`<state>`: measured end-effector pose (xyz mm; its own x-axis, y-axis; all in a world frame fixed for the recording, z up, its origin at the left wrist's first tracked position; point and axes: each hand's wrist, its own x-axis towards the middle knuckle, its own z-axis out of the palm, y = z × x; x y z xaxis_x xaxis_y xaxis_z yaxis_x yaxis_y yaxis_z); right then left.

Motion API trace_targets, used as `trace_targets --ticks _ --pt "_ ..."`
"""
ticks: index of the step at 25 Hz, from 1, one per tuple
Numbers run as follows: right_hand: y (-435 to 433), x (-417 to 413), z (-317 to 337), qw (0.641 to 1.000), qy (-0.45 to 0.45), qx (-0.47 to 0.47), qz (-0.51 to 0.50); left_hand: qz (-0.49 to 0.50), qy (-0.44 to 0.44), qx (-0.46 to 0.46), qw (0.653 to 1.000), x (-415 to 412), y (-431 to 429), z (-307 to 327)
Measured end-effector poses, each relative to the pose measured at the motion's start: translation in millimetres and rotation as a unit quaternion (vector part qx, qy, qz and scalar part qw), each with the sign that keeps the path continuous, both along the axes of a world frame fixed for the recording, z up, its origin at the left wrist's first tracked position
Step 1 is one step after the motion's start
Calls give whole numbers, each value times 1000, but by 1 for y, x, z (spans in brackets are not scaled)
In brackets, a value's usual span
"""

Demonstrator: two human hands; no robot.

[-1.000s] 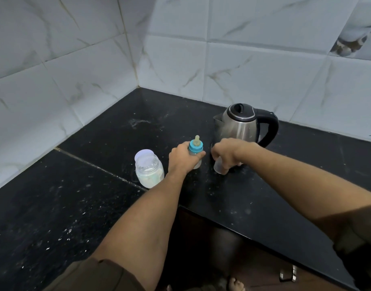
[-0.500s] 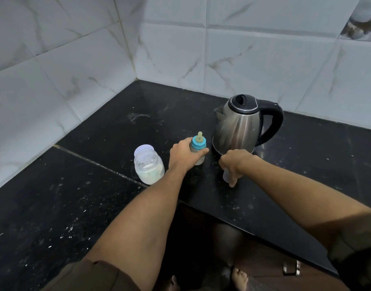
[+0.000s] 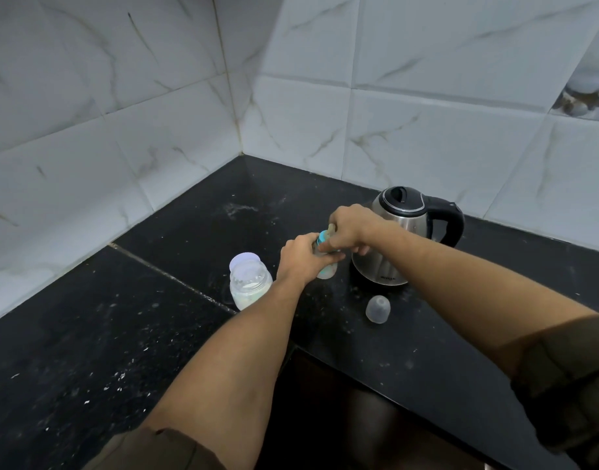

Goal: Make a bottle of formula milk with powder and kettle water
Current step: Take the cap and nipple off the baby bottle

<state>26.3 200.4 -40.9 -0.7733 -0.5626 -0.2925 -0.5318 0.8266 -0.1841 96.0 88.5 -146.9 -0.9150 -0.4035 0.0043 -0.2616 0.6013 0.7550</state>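
black flecked counter point(image 3: 87, 334), kettle point(image 3: 382, 266) on it; white marbled wall tiles point(image 3: 427, 96), corner.

Dim, even indoor light, soft shadows, wide-angle bending at edges.

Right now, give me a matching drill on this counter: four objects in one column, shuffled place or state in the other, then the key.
Objects
1. kettle
2. powder jar
3. clear cap
4. baby bottle

Place or state
a. gripped by the left hand and the right hand
b. alone on the counter, nearer the person than the kettle
c. steel body, black handle, behind the right hand
d. left of the left hand, white powder inside

Pairs: 1-c, 2-d, 3-b, 4-a
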Motion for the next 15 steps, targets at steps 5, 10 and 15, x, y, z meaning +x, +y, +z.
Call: trace_targets --ticks 5,10,15 --pt "-8 -7 -5 999 28 -10 34 -2 11 18 1000 4 -8 3" --pt "-8 -19 -6 987 80 33 134 15 11 23 1000 1 -9 7" --pt "2 -25 -7 949 106 80 285 1 -15 15 1000 1 -9 4"
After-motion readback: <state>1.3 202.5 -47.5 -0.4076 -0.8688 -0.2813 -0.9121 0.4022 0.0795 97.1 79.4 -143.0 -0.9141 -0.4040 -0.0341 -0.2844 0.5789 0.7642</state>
